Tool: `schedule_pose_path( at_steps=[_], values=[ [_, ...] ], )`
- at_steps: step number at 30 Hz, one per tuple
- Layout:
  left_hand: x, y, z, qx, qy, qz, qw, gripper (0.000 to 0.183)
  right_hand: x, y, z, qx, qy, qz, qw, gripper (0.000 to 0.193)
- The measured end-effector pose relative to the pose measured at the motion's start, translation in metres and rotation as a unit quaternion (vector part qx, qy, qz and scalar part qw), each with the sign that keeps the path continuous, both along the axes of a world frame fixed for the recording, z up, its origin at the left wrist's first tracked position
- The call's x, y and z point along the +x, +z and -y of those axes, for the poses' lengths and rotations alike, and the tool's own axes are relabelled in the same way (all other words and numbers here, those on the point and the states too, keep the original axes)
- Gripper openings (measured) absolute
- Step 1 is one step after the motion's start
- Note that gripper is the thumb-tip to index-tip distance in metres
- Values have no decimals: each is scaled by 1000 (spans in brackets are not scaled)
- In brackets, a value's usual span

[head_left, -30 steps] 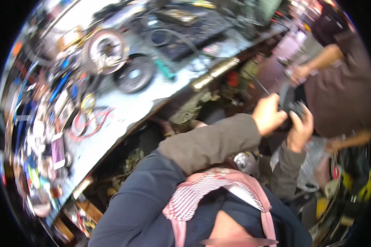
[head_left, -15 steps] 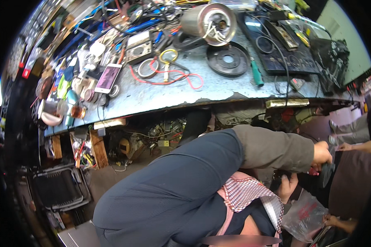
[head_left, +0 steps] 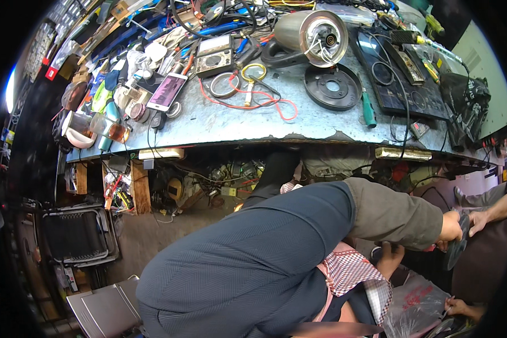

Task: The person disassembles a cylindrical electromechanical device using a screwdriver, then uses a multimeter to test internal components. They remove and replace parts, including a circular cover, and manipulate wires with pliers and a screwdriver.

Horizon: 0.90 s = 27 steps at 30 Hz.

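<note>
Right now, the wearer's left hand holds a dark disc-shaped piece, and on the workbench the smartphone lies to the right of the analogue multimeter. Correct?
One thing is wrong: the smartphone lies to the left of the analogue multimeter, as the head view shows. The left hand does hold the dark disc-shaped piece.

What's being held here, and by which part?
The left hand holds a dark disc by its left side, as pictured; another person's hand is opposite. Whether the right hand holds anything cannot be told.
</note>
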State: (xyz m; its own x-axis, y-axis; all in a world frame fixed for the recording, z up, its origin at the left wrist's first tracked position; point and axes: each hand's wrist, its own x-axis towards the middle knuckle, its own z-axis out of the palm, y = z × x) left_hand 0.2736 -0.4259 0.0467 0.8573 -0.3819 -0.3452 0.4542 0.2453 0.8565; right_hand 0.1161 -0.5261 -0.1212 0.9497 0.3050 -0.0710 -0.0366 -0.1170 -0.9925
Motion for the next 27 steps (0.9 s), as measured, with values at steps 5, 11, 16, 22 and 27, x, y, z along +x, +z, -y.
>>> schedule_pose_path(
  at_steps=[5,11,16,22,27],
  values=[
    [7,-8,1,-43,19,45,998,55,-1,10,-14,11,46,-4,999,25],
    [-30,14,-22,36,130,253,958,61,7,-4,-5,-11,42,19,999,27],
    [-77,-8,-113,284,-26,507,813,65,-5,44,-39,219,-5,-117,969,36],
    [-163,-61,-216,339,-54,505,792,78,6,65,-88,264,68,-131,953,49],
    [-221,-48,-279,387,120,477,780,70,6,84,-163,261,226,-155,926,49]
  ],
)
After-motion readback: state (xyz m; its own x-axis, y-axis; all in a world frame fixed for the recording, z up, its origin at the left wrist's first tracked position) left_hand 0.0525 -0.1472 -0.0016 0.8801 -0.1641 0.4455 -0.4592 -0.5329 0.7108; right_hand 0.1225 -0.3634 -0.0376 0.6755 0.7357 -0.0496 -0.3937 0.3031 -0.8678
